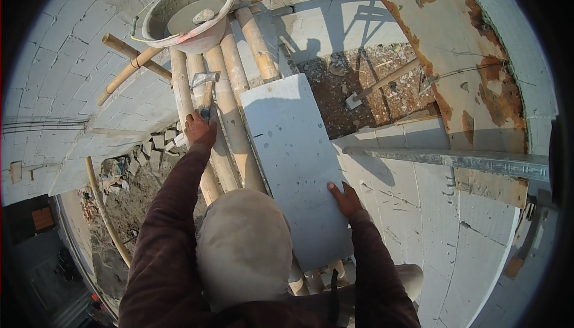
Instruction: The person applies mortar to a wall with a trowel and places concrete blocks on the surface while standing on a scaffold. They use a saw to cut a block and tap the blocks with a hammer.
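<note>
A large pale grey lightweight concrete block (293, 142) lies flat on bamboo poles in front of me, its face pitted with small holes and a short dark mark. My right hand (345, 199) rests on the block's right edge, fingers spread and the thumb apart. To the left of the block, my left hand (201, 130) is closed round the lower end of a hammer (207, 93) with a wooden handle and a broad metal head. The hammer's head points away from me, over the poles. The palm side of my left hand is hidden.
Beyond the hammer, a bucket (212, 40) of wet grey mortar stands on the bamboo poles (246, 154). Block walls (66, 83) rise on both sides. Rubble (149, 154) lies below left. A metal bar (454, 162) and a rust-stained board (472, 77) are at right. My knee (244, 244) is close in front.
</note>
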Demonstrator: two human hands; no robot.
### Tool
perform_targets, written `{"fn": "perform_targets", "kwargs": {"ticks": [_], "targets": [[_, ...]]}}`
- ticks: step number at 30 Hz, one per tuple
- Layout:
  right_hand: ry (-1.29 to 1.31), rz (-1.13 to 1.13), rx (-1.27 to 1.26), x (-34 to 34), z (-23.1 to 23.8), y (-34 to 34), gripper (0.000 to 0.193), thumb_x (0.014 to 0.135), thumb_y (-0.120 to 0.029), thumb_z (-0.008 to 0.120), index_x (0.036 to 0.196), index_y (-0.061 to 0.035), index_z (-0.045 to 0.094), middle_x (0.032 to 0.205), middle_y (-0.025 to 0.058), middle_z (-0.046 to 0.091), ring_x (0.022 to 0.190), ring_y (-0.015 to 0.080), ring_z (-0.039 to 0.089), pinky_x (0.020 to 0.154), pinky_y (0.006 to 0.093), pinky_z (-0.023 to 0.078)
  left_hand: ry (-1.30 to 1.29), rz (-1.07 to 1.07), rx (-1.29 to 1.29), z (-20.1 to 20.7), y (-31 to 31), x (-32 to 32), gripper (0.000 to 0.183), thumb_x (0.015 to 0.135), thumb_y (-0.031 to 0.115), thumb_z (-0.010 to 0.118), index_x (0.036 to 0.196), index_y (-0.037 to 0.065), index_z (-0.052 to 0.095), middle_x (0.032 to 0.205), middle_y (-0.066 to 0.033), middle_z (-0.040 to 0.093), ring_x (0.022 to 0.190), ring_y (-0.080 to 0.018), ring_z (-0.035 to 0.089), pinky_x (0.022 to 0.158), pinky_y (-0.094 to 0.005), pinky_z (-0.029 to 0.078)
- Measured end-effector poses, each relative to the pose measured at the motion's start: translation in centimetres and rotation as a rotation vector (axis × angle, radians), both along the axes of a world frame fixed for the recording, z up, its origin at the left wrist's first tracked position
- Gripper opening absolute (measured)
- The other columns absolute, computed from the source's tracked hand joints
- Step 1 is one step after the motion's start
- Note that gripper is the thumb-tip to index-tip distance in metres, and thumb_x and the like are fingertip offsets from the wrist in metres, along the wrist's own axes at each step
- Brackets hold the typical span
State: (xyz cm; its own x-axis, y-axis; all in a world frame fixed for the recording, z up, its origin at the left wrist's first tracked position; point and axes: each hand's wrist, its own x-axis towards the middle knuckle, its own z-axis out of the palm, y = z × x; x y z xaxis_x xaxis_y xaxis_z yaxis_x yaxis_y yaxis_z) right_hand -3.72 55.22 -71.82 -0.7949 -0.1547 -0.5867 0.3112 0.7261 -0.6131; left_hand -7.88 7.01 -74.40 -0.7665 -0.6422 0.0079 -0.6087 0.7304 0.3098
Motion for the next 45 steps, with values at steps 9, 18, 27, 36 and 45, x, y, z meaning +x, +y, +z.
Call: {"fn": "perform_targets", "kwargs": {"ticks": [9,18,27,36,45], "targets": [[-0.154,-0.061,-0.09,1.0,-0.6,0.6,0.089,0.091,-0.069,0.056,0.134,0.009,0.058,0.124,0.0314,0.065,0.119,0.0398,0.063,0.104,0.0426,0.046,0.184,-0.079,1.005,2.0,16.0,7.3,0.062,0.098,0.039,0.067,0.131,-0.012,0.053,0.121,-0.0223,0.066,0.113,-0.0267,0.063,0.098,-0.0366,0.049],[-0.117,-0.064,-0.129,2.7,-0.3,0.0,0.075,0.095,-0.063,0.055,0.124,0.0043,0.067,0.118,0.0272,0.07,0.115,0.0373,0.064,0.103,0.0419,0.046,0.168,-0.142,0.96,0.5,15.5,8.5,0.05,0.094,0.033,0.071,0.131,0.001,0.06,0.118,-0.0245,0.063,0.109,-0.0359,0.064,0.094,-0.0437,0.051],[-0.156,-0.066,-0.136,4.0,0.4,-2.6,0.073,0.099,-0.058,0.051,0.129,0.0079,0.062,0.124,0.0263,0.067,0.122,0.0361,0.06,0.106,0.041,0.043,0.082,-0.167,0.9,2.5,12.6,7.6,0.052,0.092,0.035,0.074,0.13,0.001,0.061,0.124,-0.0225,0.062,0.116,-0.0342,0.063,0.095,-0.043,0.052],[0.203,0.126,-0.194,3.1,22.0,8.9,0.04,0.1,-0.038,0.062,0.093,0.0008,0.062,0.085,0.019,0.066,0.078,0.0379,0.062,0.074,0.045,0.049,-0.332,-0.09,1.299,2.2,10.2,4.6,0.063,0.097,0.046,0.067,0.136,-0.001,0.052,0.126,-0.011,0.059,0.115,-0.0222,0.058,0.096,-0.0372,0.046],[-0.465,-0.952,0.458,51.9,21.6,18.5,0.04,0.092,-0.033,0.071,0.077,0.0035,0.065,0.062,0.0109,0.065,0.056,0.0212,0.066,0.056,0.038,0.053,-0.76,-0.061,1.059,1.4,7.9,1.6,0.076,0.089,0.061,0.071,0.138,0.006,0.052,0.126,-0.0042,0.055,0.119,-0.0207,0.052,0.105,-0.0401,0.036]]}}
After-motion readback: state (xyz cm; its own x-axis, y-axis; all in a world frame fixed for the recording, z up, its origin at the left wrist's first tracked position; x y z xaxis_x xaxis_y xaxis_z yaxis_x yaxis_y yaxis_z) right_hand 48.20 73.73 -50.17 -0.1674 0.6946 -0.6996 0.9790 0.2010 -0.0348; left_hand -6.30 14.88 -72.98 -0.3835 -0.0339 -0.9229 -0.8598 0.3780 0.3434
